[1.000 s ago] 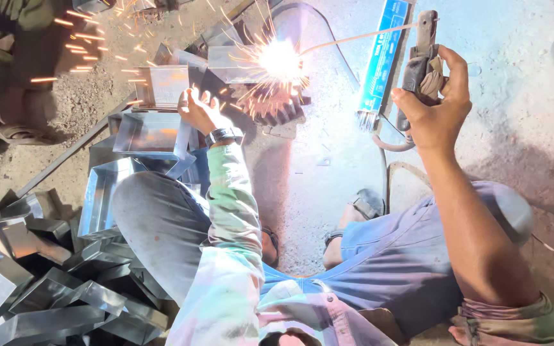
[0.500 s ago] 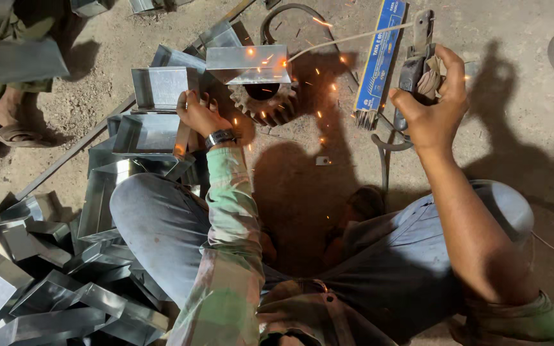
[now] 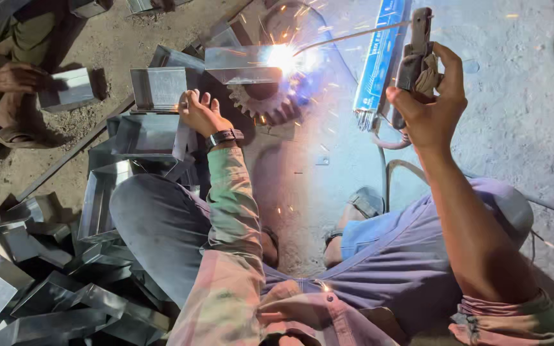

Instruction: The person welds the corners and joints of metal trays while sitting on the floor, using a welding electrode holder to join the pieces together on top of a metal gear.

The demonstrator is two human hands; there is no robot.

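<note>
At rod tip [image 3: 288,56], arc seemingly brighter again.

Your left hand [image 3: 201,114] has a dark wristwatch [image 3: 224,137] strapped at its 5 o'clock side, above a faded plaid sleeve [image 3: 232,211]. Your right hand [image 3: 428,106] is bare, the sleeve rolled up. You wear grey-blue trousers [image 3: 392,269], perhaps sandals.
</note>
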